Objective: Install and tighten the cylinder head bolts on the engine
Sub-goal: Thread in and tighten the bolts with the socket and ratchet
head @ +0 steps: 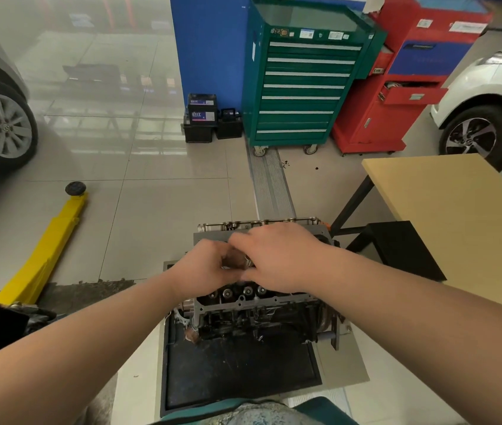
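Working from your left, your left hand curls its grip narrow over the top of the engine, thumb and fingers pinched around something small and metallic; it is likely a head bolt, though too much is hidden to be sure. Pinching like that suits starting a thread by feel before any tool goes on. Your right hand lies palm down just beside it, fingertips meeting the left, probably steadying the same piece; whether its grip holds anything you cannot tell from here. Both hands cover the middle of the cylinder head, so the bolt holes there are hidden. The engine sits on a dark tray on the floor before you, dark and oily, with round valve gear showing along its near edge
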{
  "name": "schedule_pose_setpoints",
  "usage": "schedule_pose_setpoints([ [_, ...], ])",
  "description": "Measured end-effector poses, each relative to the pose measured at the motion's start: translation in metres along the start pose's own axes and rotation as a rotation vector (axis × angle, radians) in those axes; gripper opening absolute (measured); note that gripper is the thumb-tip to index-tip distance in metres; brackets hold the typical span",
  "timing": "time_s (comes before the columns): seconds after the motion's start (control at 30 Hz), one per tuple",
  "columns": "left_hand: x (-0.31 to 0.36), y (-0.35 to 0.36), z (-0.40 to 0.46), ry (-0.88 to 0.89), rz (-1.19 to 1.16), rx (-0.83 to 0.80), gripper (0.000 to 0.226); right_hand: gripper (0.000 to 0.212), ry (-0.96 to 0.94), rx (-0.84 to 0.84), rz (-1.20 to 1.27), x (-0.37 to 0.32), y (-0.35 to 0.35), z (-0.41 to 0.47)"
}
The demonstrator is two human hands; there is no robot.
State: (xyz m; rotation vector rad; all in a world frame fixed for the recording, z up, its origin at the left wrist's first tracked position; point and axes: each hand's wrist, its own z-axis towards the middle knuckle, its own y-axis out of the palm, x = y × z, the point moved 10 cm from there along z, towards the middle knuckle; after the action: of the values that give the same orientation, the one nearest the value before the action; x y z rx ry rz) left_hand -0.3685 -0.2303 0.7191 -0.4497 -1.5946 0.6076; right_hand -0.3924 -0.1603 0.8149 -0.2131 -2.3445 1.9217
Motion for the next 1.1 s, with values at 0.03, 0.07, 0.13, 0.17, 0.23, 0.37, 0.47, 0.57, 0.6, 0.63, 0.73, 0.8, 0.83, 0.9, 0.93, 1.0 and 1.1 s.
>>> schedule_pose_setpoints([
  [0.03,0.001,-0.002,0.000,0.018,0.020,-0.017,0.005,0.028,-0.012,-0.049,0.020,0.002,0.003,-0.002],
  [0.07,0.003,-0.002,-0.001,0.043,0.034,-0.027,0.007,0.025,-0.002,-0.070,0.024,0.004,0.006,-0.002],
  [0.13,0.010,-0.001,-0.004,0.088,0.035,-0.033,0.015,0.033,0.061,-0.044,-0.010,0.009,0.008,-0.001],
  [0.17,0.013,0.001,-0.005,0.090,0.038,-0.023,0.021,0.047,0.106,-0.033,-0.045,0.011,0.008,-0.001],
  [0.23,0.011,0.003,-0.005,0.050,0.053,0.020,0.023,0.063,0.152,0.001,-0.095,0.011,0.007,0.000],
  [0.37,0.005,0.006,0.000,0.016,0.063,0.018,0.009,0.044,-0.010,0.011,0.037,0.000,0.003,-0.003],
  [0.47,0.008,0.011,-0.003,0.011,-0.052,-0.087,0.012,0.025,-0.043,-0.008,-0.002,-0.005,0.003,-0.005],
  [0.57,0.013,0.008,-0.004,0.041,-0.046,-0.020,0.021,0.048,0.081,0.057,-0.105,0.001,0.000,-0.002],
  [0.6,0.012,0.005,-0.004,0.038,-0.019,0.033,0.019,0.054,0.101,0.075,-0.125,0.002,-0.001,-0.001],
  [0.63,0.009,0.001,-0.004,0.024,-0.002,0.076,0.016,0.056,0.090,0.094,-0.124,0.001,-0.001,-0.001],
  [0.73,-0.004,0.004,-0.002,-0.047,0.002,0.017,0.012,0.037,-0.011,0.031,0.010,-0.003,0.003,-0.003],
  [0.8,-0.004,0.008,-0.001,-0.052,-0.023,-0.065,0.012,0.027,-0.017,0.001,0.042,-0.002,0.006,-0.003],
  [0.83,0.001,0.009,-0.001,-0.034,-0.041,-0.081,0.012,0.025,0.006,0.021,0.017,0.001,0.004,-0.002],
  [0.9,0.007,0.007,-0.001,-0.026,-0.096,-0.054,0.020,0.037,0.058,0.071,-0.064,0.005,0.000,0.001],
  [0.93,0.008,0.003,-0.001,-0.027,-0.097,-0.015,0.024,0.045,0.070,0.076,-0.090,0.006,-0.001,0.002],
  [1.0,0.007,-0.004,-0.001,-0.035,-0.064,0.046,0.024,0.053,0.048,0.070,-0.070,0.004,0.000,0.002],
  [1.1,-0.002,-0.001,0.001,-0.073,-0.081,-0.024,0.014,0.036,-0.049,0.019,0.010,-0.001,0.003,-0.001],
])
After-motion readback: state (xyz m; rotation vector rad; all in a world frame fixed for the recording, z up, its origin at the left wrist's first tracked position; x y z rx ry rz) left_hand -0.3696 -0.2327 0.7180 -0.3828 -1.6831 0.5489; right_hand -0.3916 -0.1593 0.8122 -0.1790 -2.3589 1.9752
